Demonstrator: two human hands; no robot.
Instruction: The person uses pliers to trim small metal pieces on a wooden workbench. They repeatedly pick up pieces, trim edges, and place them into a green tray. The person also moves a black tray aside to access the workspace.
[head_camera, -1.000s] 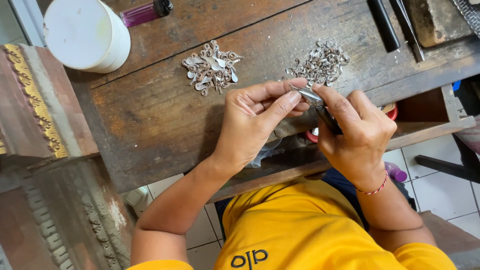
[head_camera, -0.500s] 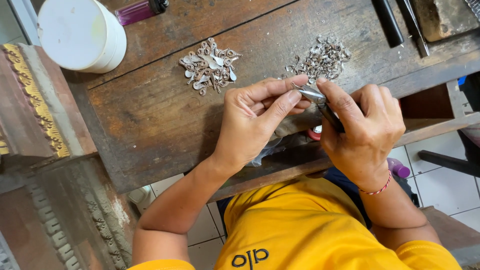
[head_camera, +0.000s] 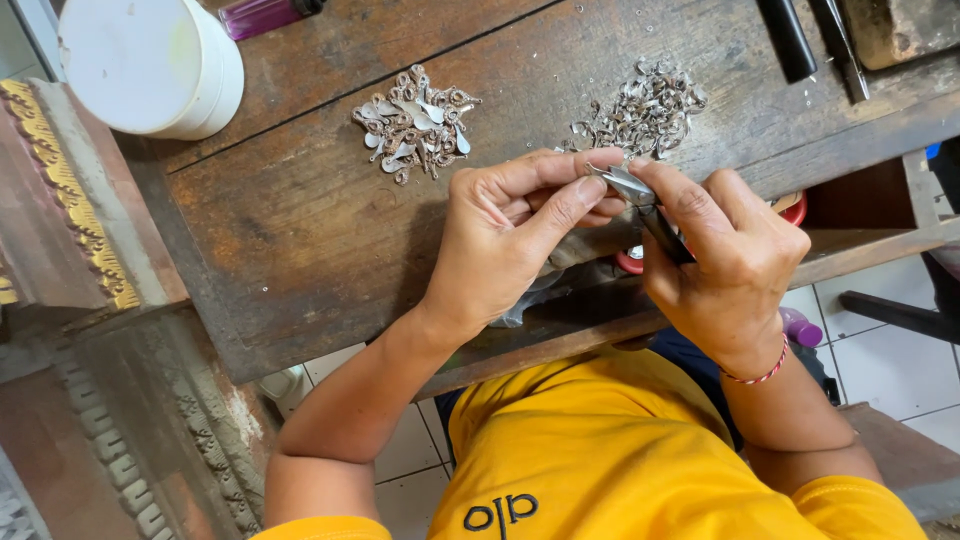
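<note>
working a tiny metal piece with pliers over a wooden worktop (head_camera: 300, 230).

largest first: worktop, dark and worn; white round container (head_camera: 150, 62) at its far corner; black tool handles (head_camera: 790, 38) on the other far side. two heaps of small silver pieces lie well apart: a flat heap (head_camera: 415, 122) and a looser heap (head_camera: 640, 108) just beyond the hands. right hand (head_camera: 735, 265) wrapped around small pliers (head_camera: 645, 205), jaws nipped together at the tip. left hand (head_camera: 505, 235) pinching thumb to forefinger right at that tip; the piece itself too small to make out. step looks like bending or closing one link; next move likely calls for a steady, slight squeeze.
</note>
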